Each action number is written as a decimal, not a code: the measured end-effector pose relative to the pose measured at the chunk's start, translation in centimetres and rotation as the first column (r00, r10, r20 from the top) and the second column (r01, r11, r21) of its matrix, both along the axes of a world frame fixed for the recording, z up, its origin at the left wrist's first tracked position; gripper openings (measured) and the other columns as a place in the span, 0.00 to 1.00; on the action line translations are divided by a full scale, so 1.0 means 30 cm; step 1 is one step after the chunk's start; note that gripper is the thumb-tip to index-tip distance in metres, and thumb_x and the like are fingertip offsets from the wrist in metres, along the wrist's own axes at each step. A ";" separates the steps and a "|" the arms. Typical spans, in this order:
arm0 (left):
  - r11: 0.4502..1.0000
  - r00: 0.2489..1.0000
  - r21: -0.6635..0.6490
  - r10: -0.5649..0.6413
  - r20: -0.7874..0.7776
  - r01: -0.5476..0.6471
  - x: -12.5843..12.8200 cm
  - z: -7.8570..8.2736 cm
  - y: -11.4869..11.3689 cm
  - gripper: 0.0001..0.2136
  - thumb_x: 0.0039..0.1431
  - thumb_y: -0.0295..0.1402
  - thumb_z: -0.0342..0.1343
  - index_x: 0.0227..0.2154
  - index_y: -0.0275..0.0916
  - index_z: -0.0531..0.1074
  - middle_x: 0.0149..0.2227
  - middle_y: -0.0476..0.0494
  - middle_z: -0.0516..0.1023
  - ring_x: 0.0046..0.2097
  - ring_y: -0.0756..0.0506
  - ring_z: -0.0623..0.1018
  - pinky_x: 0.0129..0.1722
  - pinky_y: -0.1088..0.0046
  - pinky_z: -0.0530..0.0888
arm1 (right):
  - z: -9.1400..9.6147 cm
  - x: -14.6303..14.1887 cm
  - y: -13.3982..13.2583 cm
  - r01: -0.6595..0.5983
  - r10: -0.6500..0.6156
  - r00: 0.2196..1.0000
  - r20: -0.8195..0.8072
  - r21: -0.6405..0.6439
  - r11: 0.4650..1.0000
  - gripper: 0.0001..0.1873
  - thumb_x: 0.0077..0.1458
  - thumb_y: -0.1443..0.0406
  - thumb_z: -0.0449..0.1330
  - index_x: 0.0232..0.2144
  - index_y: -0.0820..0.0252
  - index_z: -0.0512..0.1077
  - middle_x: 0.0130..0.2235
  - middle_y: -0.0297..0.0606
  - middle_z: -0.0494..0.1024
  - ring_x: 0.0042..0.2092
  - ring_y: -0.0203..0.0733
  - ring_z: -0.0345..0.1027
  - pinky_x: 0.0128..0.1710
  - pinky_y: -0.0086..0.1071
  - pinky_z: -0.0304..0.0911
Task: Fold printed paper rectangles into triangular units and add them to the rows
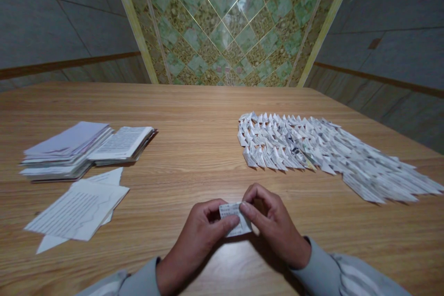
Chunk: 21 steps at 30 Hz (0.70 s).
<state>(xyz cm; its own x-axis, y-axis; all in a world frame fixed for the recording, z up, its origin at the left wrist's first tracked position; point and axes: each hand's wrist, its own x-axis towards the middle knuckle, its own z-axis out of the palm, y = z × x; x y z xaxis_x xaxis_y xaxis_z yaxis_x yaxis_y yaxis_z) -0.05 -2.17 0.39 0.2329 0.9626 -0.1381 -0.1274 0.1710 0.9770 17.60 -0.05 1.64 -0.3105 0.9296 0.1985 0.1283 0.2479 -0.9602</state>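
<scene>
A small folded piece of printed paper (231, 212) is held between my two hands just above the near part of the table. My left hand (204, 224) grips it from the left, its thumb lying across the printed face. On the other side, my right hand (268, 217) pinches the paper's upper right edge between thumb and bent fingers. The fingers behind the paper are partly hidden. Many folded paper boats (277, 138) stand in close rows on the right, beyond my right hand.
Loose printed sheets (79, 208) lie at the left on the wooden table (187, 143). Behind them are a thick paper stack (69, 143) and a smaller stack of printed pages (121, 143). A tiled wall (222, 23) rises past the far edge.
</scene>
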 end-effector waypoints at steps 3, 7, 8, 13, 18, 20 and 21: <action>0.998 0.998 -0.020 0.064 -0.014 -0.065 -0.008 -0.011 0.004 0.14 0.50 0.40 0.67 0.23 0.33 0.75 0.23 0.49 0.72 0.28 0.50 0.68 0.28 0.76 0.65 | 0.007 0.002 0.002 -0.034 0.035 0.999 0.013 -0.029 0.999 0.11 0.59 0.58 0.59 0.30 0.59 0.70 0.29 0.33 0.71 0.32 0.38 0.64 0.33 0.31 0.58; 0.981 0.982 -0.063 0.184 0.047 -0.181 -0.014 -0.001 0.010 0.13 0.47 0.39 0.69 0.25 0.34 0.76 0.25 0.48 0.75 0.29 0.49 0.71 0.30 0.75 0.67 | 0.014 0.008 0.007 -0.042 0.045 0.997 0.067 -0.033 0.999 0.11 0.59 0.57 0.59 0.34 0.60 0.73 0.32 0.36 0.73 0.35 0.41 0.67 0.36 0.33 0.60; 0.976 0.975 -0.080 0.206 0.081 -0.200 -0.014 0.003 0.011 0.13 0.46 0.39 0.70 0.24 0.34 0.75 0.24 0.49 0.75 0.29 0.49 0.71 0.30 0.76 0.67 | 0.015 0.008 0.008 -0.038 0.038 0.994 0.103 -0.005 0.999 0.11 0.57 0.58 0.61 0.32 0.60 0.74 0.32 0.36 0.73 0.35 0.41 0.66 0.36 0.34 0.59; 0.966 0.949 -0.184 0.220 0.225 -0.180 -0.006 0.009 0.003 0.14 0.43 0.38 0.73 0.24 0.34 0.75 0.23 0.50 0.75 0.27 0.51 0.70 0.29 0.77 0.67 | 0.016 -0.001 0.005 -0.057 0.037 0.986 0.162 0.123 0.991 0.13 0.58 0.59 0.63 0.25 0.59 0.73 0.27 0.34 0.73 0.34 0.41 0.65 0.36 0.33 0.55; 0.965 0.942 -0.226 0.192 0.275 -0.131 -0.006 0.006 0.007 0.14 0.44 0.38 0.72 0.27 0.34 0.77 0.26 0.47 0.77 0.29 0.49 0.72 0.31 0.75 0.68 | 0.014 0.005 0.011 -0.089 0.080 0.993 0.092 0.095 0.992 0.18 0.61 0.55 0.61 0.24 0.59 0.72 0.26 0.34 0.72 0.33 0.40 0.64 0.36 0.33 0.56; 0.974 0.958 -0.172 0.186 0.219 -0.150 -0.011 0.006 0.011 0.13 0.46 0.38 0.71 0.26 0.34 0.76 0.26 0.48 0.76 0.29 0.49 0.71 0.30 0.75 0.67 | 0.016 0.012 0.016 -0.098 0.089 0.990 0.109 0.080 0.992 0.19 0.61 0.54 0.60 0.24 0.59 0.72 0.27 0.34 0.72 0.34 0.41 0.64 0.36 0.34 0.56; 0.979 0.969 -0.122 0.183 0.168 -0.164 -0.014 0.007 0.012 0.12 0.47 0.38 0.70 0.24 0.34 0.76 0.25 0.48 0.75 0.28 0.50 0.70 0.30 0.75 0.66 | 0.017 0.014 0.019 -0.105 0.093 0.987 0.130 0.082 0.991 0.18 0.61 0.53 0.61 0.24 0.59 0.73 0.27 0.35 0.73 0.34 0.42 0.64 0.36 0.34 0.56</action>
<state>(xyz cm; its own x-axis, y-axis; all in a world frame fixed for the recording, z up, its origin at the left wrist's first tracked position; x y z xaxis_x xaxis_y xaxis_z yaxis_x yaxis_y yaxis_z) -0.48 -1.82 0.60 0.0934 0.9726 -0.2131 -0.3335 0.2322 0.9137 18.03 0.52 2.15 -0.4279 0.8736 0.2318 0.2175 0.3484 -0.9117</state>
